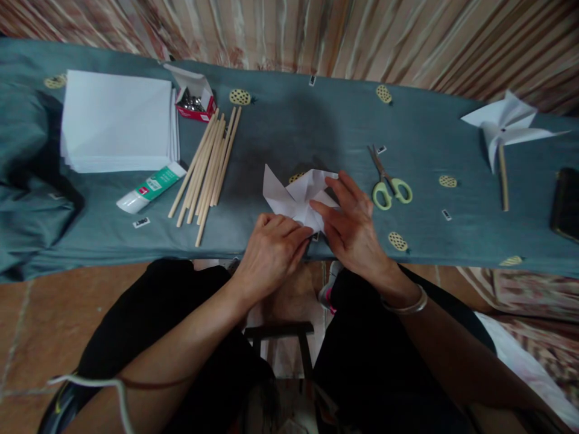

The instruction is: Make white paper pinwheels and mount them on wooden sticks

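Observation:
A white paper pinwheel [296, 202] without a stick lies at the front of the table, its blades folded toward the middle. My left hand [275, 244] grips its near edge with closed fingers, the thumb pointing right. On the right side, my right hand [353, 223] has its thumb and fingers on the paper, pinching a blade at the upper right. The folds under my fingers are partly hidden. Green-handled scissors [389, 188] lie just right of my right hand, blades pointing away. Left of the pinwheel, several wooden sticks [210, 163] rest in a loose bundle.
A stack of white paper [118, 123] lies at the left, beside a red and white box [195, 102] of small metal pins. In front is a glue tube [151, 187]. A pinwheel on a stick [503, 135] and a dark phone-like object [565, 205] lie at the right.

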`<state>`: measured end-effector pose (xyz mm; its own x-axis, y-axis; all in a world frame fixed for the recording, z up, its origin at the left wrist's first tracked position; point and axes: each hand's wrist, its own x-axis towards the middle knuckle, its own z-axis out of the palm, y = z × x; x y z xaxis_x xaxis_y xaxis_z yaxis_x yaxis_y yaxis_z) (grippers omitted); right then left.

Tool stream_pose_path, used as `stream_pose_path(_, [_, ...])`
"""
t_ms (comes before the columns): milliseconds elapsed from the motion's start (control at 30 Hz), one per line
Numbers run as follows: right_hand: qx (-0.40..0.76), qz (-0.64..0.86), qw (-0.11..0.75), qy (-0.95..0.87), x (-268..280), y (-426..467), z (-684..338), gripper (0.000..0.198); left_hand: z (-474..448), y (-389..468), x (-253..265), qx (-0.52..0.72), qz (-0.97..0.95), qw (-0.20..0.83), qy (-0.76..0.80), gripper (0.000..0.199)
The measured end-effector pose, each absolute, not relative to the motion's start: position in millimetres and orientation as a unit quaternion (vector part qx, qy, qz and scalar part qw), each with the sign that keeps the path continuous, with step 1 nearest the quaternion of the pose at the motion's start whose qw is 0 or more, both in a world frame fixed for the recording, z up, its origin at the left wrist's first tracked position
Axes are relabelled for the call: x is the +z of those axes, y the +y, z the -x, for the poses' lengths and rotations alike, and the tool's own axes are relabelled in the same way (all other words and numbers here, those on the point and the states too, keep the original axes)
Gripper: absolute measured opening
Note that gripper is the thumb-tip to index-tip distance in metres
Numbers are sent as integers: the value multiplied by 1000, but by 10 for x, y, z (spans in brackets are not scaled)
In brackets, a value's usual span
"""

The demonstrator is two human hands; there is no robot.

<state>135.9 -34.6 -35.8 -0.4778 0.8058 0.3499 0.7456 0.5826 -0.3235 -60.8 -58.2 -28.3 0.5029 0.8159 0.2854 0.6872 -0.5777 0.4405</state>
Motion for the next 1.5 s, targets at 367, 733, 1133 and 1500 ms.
stream_pose_path(367, [53, 444, 216, -868, -386, -359, -1357, 41, 618, -572, -236, 205, -871, 74, 439, 19])
stream_pose_path(733, [60, 447, 220, -865, -450, -383, -1285, 43, 609, -574, -208, 178, -873, 76, 447, 18])
stream_pose_path(1133, [67, 440, 270, -854, -399, -450, -1370, 36, 632, -616, -245, 217, -873, 76, 430, 17])
stream_pose_path(1500, [76, 431, 249, -864, -422, -464, -1335, 43, 633, -632, -198, 211, -877, 71, 425, 17])
